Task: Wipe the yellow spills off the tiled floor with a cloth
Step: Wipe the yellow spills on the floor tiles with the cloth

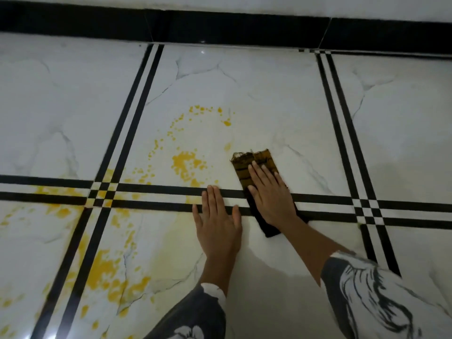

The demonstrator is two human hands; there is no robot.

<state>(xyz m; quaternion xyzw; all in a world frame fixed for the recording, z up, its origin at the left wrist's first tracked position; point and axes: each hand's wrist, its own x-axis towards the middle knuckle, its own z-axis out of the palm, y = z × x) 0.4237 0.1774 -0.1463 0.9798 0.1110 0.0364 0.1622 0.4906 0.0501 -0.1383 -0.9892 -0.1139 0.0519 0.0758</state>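
Observation:
A folded dark brown cloth [252, 160] lies flat on the white marble-look tiled floor [244, 94], stained yellow at its frayed far end. My right hand [271, 194] presses flat on top of it with fingers extended. To its left, my left hand [217, 223] rests palm down on the bare tile, fingers together, holding nothing. Yellow spills [183, 162] lie left of the cloth, with droplets arcing up to a far yellow spot [226, 123]. A larger yellow patch [105, 272] spreads across the lower left tiles.
Black double stripes [391, 201] cross the floor between tiles. A black skirting band [244, 28] runs along the wall at the top. The tiles to the right [403, 118] carry no yellow. My patterned grey-and-white sleeves [367, 297] show at the bottom.

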